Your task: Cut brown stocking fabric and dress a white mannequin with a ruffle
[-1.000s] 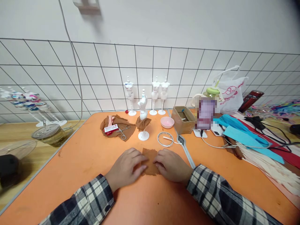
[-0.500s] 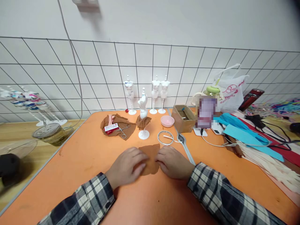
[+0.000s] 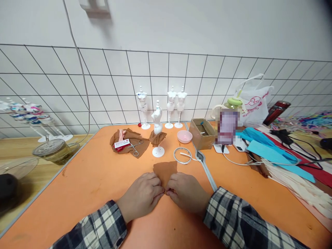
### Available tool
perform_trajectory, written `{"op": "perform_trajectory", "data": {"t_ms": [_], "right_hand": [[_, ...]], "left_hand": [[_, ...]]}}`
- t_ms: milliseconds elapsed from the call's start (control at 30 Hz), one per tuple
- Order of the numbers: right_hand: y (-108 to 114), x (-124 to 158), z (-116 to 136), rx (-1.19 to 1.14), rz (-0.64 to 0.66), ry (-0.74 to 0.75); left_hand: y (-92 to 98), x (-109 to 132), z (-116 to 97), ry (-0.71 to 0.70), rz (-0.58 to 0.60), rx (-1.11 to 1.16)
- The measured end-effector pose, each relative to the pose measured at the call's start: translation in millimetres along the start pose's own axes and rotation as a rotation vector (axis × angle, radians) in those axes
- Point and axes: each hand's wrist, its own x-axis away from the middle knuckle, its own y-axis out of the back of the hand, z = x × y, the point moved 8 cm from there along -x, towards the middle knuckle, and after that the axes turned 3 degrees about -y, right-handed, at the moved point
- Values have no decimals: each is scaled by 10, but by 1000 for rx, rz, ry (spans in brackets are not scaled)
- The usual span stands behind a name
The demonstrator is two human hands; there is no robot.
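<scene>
Nearest: soft checked sleeves (image 3: 106, 224) on both forearms. Left hand (image 3: 144, 192) and right hand (image 3: 185, 192) side by side, knuckles up; each grip narrow, fingertips pinching the near edge of a thin brown cloth (image 3: 165, 168), almost meeting there. The cloth lies on the smooth orange table (image 3: 98, 183), its far part spread flat, top edge slightly uneven. Beyond it, a slim pale ring (image 3: 175, 160), round and glossy. Behind and left, a white mannequin (image 3: 157, 119) on a disc base, crumpled brown fabric bunched about its lower body. Left of that, wrinkled brown fabric (image 3: 140, 135) under metal scissors (image 3: 134, 148) and a small red-and-white box (image 3: 122, 145). Right: shallow pink bowl (image 3: 184, 137), open cardboard box (image 3: 206, 140). Farthest, three more white mannequins (image 3: 171, 100) before gridded white tiles (image 3: 114, 83).
</scene>
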Motion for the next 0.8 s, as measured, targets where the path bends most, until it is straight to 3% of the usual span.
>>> {"op": "perform_trajectory", "data": {"t_ms": [167,300,600,800], "right_hand": [[54,21,55,29,-33,2],[-27,14,40,29,15,13],[-93,-10,-49,16,38,-15],[-75,0,-29,99,-5,26]], "left_hand": [[-30,3,-11,10,16,-54],[-52,-3,2,34,29,-86],[-107,3,4,192,58,-118],[-113,-9,10,184,76,-158]]}}
